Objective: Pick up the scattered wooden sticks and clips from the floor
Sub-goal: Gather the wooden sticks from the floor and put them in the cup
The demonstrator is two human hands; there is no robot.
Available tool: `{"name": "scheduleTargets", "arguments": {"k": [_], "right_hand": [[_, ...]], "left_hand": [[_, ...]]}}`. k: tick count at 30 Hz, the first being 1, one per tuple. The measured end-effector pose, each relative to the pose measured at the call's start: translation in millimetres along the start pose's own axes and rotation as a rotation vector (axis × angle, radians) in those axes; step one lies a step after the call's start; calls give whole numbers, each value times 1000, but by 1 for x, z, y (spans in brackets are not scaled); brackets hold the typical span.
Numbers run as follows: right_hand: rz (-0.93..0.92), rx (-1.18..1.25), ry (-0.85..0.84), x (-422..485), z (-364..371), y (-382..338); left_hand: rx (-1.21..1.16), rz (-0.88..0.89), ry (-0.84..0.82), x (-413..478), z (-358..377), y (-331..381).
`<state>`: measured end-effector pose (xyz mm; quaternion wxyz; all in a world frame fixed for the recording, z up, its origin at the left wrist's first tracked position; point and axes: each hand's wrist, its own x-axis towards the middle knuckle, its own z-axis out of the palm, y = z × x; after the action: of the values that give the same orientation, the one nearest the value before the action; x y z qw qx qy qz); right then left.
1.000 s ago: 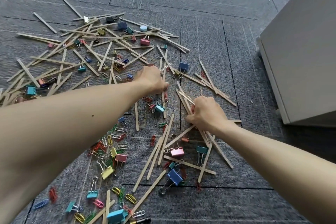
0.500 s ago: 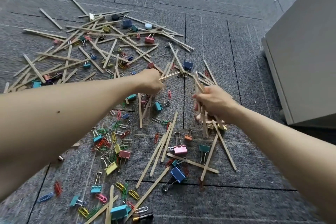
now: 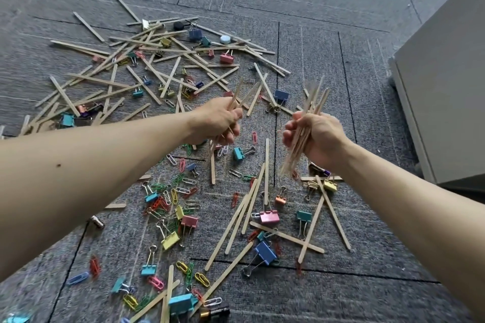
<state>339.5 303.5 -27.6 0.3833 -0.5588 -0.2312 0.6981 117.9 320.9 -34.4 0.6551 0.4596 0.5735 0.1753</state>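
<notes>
In the head view, the left hand [image 3: 220, 120] at frame centre was clenched round a few wooden sticks [image 3: 235, 96]. Just right of it, the right hand [image 3: 315, 139] gripped a thicker bundle of sticks [image 3: 313, 102]. Loose sticks [image 3: 147, 65] lay mostly upper left on the grey carpet [image 3: 315, 34], coloured clips [image 3: 173, 196] lower middle, and a white cabinet [image 3: 446, 86] stood at the right edge.
</notes>
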Motion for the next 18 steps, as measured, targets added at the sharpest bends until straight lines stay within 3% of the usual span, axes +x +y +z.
{"name": "scheduleTargets", "arguments": {"k": [3, 7, 10, 13, 18], "right_hand": [[-30, -244, 89, 1, -7, -3], [51, -745, 45, -6, -7, 1], [-5, -1057, 10, -7, 4, 12], [-83, -1208, 11, -4, 14, 23], [-162, -1385, 33, 2, 27, 41]], "left_hand": [[166, 49, 137, 4, -1, -4], [698, 111, 319, 9, -14, -15], [915, 11, 263, 5, -18, -15], [1084, -80, 136, 0, -14, -14], [1128, -63, 126, -6, -7, -17]]}}
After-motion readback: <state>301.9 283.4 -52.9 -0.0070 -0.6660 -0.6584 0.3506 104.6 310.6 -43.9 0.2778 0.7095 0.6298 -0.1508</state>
